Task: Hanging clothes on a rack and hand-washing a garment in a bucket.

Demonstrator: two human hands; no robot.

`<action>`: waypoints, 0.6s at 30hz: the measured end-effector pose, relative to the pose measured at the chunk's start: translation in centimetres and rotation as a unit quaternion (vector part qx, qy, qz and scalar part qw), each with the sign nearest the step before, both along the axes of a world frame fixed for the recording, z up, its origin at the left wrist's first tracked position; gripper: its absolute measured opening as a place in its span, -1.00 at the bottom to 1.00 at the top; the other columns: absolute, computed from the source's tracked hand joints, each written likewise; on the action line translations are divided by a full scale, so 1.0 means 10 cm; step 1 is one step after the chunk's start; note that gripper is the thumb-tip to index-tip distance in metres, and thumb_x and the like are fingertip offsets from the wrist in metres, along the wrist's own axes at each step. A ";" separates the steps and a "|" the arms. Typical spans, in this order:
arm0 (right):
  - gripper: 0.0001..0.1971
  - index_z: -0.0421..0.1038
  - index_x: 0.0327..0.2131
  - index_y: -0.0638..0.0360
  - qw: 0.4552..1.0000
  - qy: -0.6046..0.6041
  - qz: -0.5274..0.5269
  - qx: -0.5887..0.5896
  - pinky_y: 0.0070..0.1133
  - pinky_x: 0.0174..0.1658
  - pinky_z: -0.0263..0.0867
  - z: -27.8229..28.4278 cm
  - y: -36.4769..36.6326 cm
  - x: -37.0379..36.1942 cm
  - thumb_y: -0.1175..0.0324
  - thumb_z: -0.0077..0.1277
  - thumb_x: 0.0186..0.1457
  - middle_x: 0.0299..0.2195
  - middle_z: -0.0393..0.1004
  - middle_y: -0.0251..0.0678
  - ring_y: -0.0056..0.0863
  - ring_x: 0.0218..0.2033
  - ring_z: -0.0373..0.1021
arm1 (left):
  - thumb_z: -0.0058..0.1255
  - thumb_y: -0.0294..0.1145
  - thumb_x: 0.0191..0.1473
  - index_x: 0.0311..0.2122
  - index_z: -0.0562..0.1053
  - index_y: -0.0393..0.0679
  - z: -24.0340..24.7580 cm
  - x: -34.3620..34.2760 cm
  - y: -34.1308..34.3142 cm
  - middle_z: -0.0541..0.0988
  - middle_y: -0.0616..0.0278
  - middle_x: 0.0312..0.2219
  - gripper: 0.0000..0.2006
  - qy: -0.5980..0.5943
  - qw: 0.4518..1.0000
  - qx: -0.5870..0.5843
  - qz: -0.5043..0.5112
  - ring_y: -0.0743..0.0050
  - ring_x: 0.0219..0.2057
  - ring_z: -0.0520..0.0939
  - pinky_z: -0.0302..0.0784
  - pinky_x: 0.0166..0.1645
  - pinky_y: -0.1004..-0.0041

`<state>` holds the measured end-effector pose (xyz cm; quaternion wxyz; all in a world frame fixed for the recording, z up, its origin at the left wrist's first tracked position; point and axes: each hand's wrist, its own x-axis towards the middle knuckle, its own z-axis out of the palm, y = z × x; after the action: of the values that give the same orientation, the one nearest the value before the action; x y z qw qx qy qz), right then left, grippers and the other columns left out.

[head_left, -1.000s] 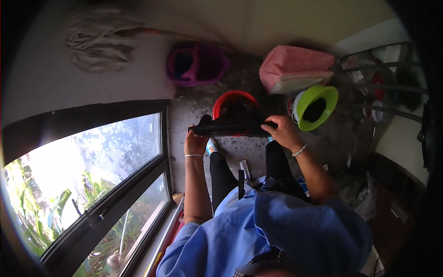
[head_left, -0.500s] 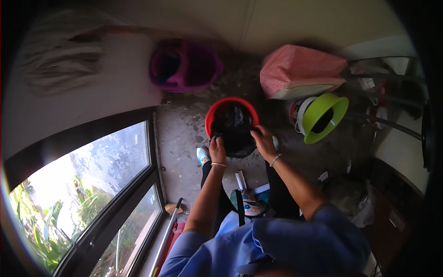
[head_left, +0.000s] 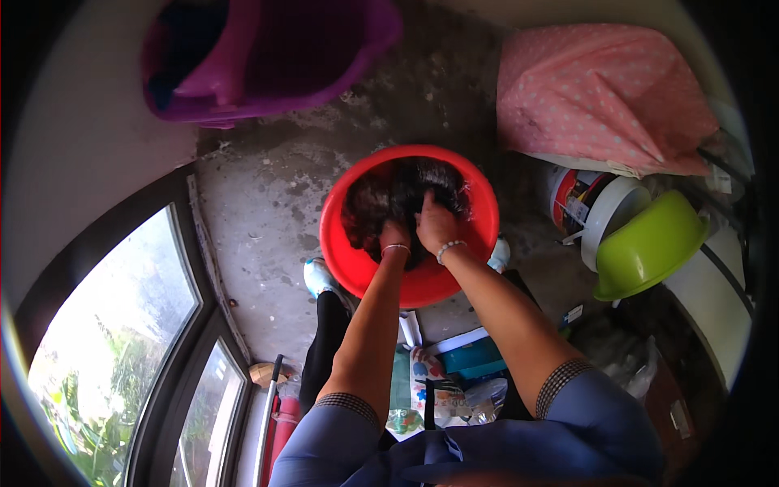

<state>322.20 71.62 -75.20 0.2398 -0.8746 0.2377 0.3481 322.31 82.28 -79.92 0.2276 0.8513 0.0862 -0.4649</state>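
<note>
At the lower edge, blue sleeves with checked cuffs; both bare forearms reach forward and down, a bracelet on each wrist. Between the legs, on the floor, a small clutter: a teal box (head_left: 475,357) and patterned packets. Just ahead, a red basin (head_left: 349,252) sits on the rough concrete floor (head_left: 260,203), one light shoe at each side of it. Both hands are down inside the basin, side by side and touching: left hand (head_left: 395,237) and right hand (head_left: 436,227) press closed onto the dark wet cloth (head_left: 398,191) that fills the bowl. To the right, a lime-green bowl (head_left: 649,243) tilted on its side, beside a white bucket (head_left: 613,215). Beyond these, a pink dotted cover (head_left: 600,89). Far left, a purple tub (head_left: 268,49) against the wall. Left side, a curved dark-framed window (head_left: 122,325) with greenery behind.
</note>
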 end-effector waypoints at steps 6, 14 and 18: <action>-0.51 0.17 -0.04 0.25 0.994 -0.004 0.079 -0.073 -0.36 -0.28 0.32 -0.53 -0.13 -0.28 0.25 -0.02 -0.04 -0.43 0.44 -0.08 -0.13 -0.38 0.40 | -0.41 -0.21 0.14 -0.13 0.40 -0.14 -0.29 -0.18 0.01 0.46 -0.09 -0.20 -0.64 0.039 0.977 0.070 -0.197 0.03 -0.19 0.50 0.39 -0.11 0.24; -0.66 0.36 -0.16 0.17 0.978 -0.024 0.149 -0.144 -0.40 -0.26 0.29 -0.25 -0.23 -0.25 0.24 -0.03 -0.02 -0.41 0.48 -0.16 -0.17 -0.39 0.40 | -0.36 -0.22 0.15 -0.17 0.42 -0.15 -0.23 -0.35 0.13 0.51 -0.06 -0.27 -0.67 -0.012 0.921 0.174 -0.349 0.12 -0.24 0.54 0.41 -0.16 0.27; -0.82 0.42 -0.29 0.14 0.926 -0.227 -0.302 -0.001 -0.39 -0.34 0.27 1.03 0.00 -0.30 0.30 -0.09 0.08 -0.46 0.46 -0.09 -0.22 -0.43 0.42 | -0.26 -0.21 0.14 -0.23 0.45 -0.17 0.90 -0.33 0.10 0.55 0.07 -0.43 -0.70 -0.233 0.880 -0.040 0.412 0.33 -0.42 0.55 0.42 -0.33 0.39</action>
<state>319.22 71.62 -64.90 0.3806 -0.8171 0.4299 0.0514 319.04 83.27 -70.92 0.4458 0.8129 0.3547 -0.1205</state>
